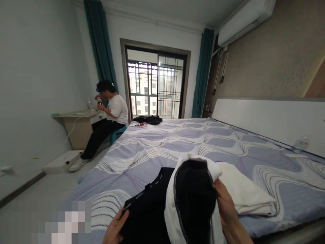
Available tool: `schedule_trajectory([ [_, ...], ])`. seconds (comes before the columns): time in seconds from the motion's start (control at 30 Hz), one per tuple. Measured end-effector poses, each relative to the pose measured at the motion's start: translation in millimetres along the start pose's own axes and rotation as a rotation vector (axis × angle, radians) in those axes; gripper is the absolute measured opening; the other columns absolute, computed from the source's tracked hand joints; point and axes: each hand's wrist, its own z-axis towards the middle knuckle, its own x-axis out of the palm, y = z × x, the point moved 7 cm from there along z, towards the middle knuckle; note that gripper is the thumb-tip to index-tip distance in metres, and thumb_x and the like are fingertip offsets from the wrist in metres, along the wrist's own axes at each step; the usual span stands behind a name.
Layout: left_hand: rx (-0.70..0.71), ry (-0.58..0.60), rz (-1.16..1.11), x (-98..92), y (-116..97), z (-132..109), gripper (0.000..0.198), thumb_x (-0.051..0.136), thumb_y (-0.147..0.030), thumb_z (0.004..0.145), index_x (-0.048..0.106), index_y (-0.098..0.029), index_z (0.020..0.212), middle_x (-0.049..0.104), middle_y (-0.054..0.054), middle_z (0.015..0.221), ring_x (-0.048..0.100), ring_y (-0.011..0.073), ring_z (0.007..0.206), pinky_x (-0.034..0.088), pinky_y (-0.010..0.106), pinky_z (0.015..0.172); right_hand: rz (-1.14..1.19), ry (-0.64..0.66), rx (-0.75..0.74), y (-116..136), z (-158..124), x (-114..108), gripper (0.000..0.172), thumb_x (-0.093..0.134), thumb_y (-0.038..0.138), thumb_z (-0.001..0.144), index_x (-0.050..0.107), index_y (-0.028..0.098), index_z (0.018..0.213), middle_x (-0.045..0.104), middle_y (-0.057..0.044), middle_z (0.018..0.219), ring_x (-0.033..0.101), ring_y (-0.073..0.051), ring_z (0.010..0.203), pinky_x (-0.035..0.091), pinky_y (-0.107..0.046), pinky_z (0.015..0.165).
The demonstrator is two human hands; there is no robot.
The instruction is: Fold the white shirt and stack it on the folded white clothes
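A black and white garment (195, 196) is held up in front of me over the near edge of the bed. My left hand (117, 225) is closed on its black part at the lower left, thumb on top of the cloth. My right hand (226, 203) grips the white edge on the right side. The white part rises in a rounded fold around a black inner area. Just right of my right hand, a folded cream cloth (246, 189) lies on the bed.
The bed (162, 139) has a purple and white wavy cover. Black items (149, 120) lie at its far edge, and a clear bottle (301, 144) is near the headboard. A seated person (118, 110) is by a desk (78, 130) at the left.
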Motion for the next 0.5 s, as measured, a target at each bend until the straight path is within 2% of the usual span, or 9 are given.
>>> schedule_trajectory([
  [0.1,0.019,-0.101,-0.001,-24.9,-23,9,0.071,0.083,-0.041,0.049,0.062,-0.026,0.115,0.077,0.001,0.089,0.072,0.0287,0.090,0.060,0.038,0.076,-0.463,0.017,-0.038,-23,-3,-28,0.042,0.063,0.060,0.076,0.072,0.019,0.083,0.072,-0.004,0.077,0.064,-0.023,0.081,0.050,-0.031,0.076],
  [0.2,0.074,-0.182,0.229,-44.2,-21,17,0.060,0.080,-0.044,0.049,0.066,-0.021,0.103,0.077,0.003,0.087,0.071,0.0282,0.088,0.058,0.036,0.076,-0.893,0.040,0.027,-77,-18,-60,0.041,0.051,0.059,0.081,0.068,0.022,0.072,0.069,-0.004,0.066,0.064,-0.024,0.071,0.048,-0.031,0.067],
  [0.27,0.106,-0.148,0.441,-43.7,-14,22,0.052,0.076,-0.050,0.051,0.068,-0.019,0.093,0.077,0.005,0.087,0.070,0.0299,0.090,0.057,0.038,0.080,-1.111,0.041,0.048,-104,-28,-70,0.034,0.047,0.048,0.082,0.070,0.022,0.081,0.070,-0.006,0.068,0.065,-0.026,0.068,0.049,-0.034,0.066],
  [0.3,0.115,-0.111,0.522,-40.4,-11,23,0.051,0.074,-0.054,0.053,0.069,-0.018,0.090,0.077,0.007,0.089,0.070,0.0310,0.092,0.056,0.040,0.085,-1.196,0.049,-0.001,-110,-33,-66,0.032,0.046,0.040,0.081,0.070,0.022,0.091,0.072,-0.008,0.076,0.067,-0.027,0.074,0.050,-0.035,0.070],
  [0.37,0.097,-0.013,0.608,-31.3,-3,23,0.054,0.071,-0.060,0.058,0.070,-0.018,0.091,0.076,0.008,0.095,0.068,0.0320,0.099,0.053,0.043,0.093,-1.315,0.108,-0.196,-107,-43,-37,0.045,0.042,0.022,0.077,0.065,0.019,0.115,0.070,-0.013,0.107,0.064,-0.028,0.101,0.048,-0.039,0.088],
  [0.4,0.072,0.055,0.620,-26.1,1,22,0.056,0.070,-0.061,0.060,0.069,-0.018,0.095,0.076,0.008,0.099,0.067,0.0317,0.102,0.052,0.043,0.096,-1.356,0.202,-0.310,-103,-48,-14,0.054,0.041,0.016,0.074,0.061,0.020,0.124,0.064,-0.013,0.124,0.057,-0.028,0.117,0.042,-0.041,0.100],
  [0.43,0.043,0.142,0.612,-20.5,5,19,0.059,0.072,-0.061,0.060,0.068,-0.018,0.100,0.076,0.008,0.102,0.067,0.0312,0.104,0.051,0.043,0.097,-1.387,0.363,-0.406,-102,-53,14,0.061,0.042,0.013,0.071,0.056,0.021,0.130,0.056,-0.012,0.135,0.047,-0.027,0.129,0.034,-0.044,0.109],
  [0.47,0.005,0.249,0.594,-14.8,9,16,0.063,0.075,-0.058,0.058,0.067,-0.018,0.105,0.075,0.008,0.104,0.067,0.0312,0.104,0.051,0.042,0.097,-1.407,0.577,-0.477,-103,-59,43,0.065,0.044,0.012,0.070,0.052,0.024,0.134,0.052,-0.009,0.140,0.040,-0.027,0.136,0.025,-0.048,0.114],
  [0.5,-0.037,0.350,0.576,-10.8,14,12,0.066,0.079,-0.053,0.054,0.066,-0.017,0.109,0.075,0.008,0.105,0.067,0.0313,0.104,0.052,0.042,0.096,-1.407,0.824,-0.522,-106,-67,69,0.067,0.046,0.013,0.071,0.050,0.027,0.136,0.054,-0.008,0.139,0.038,-0.028,0.136,0.017,-0.053,0.116],
])
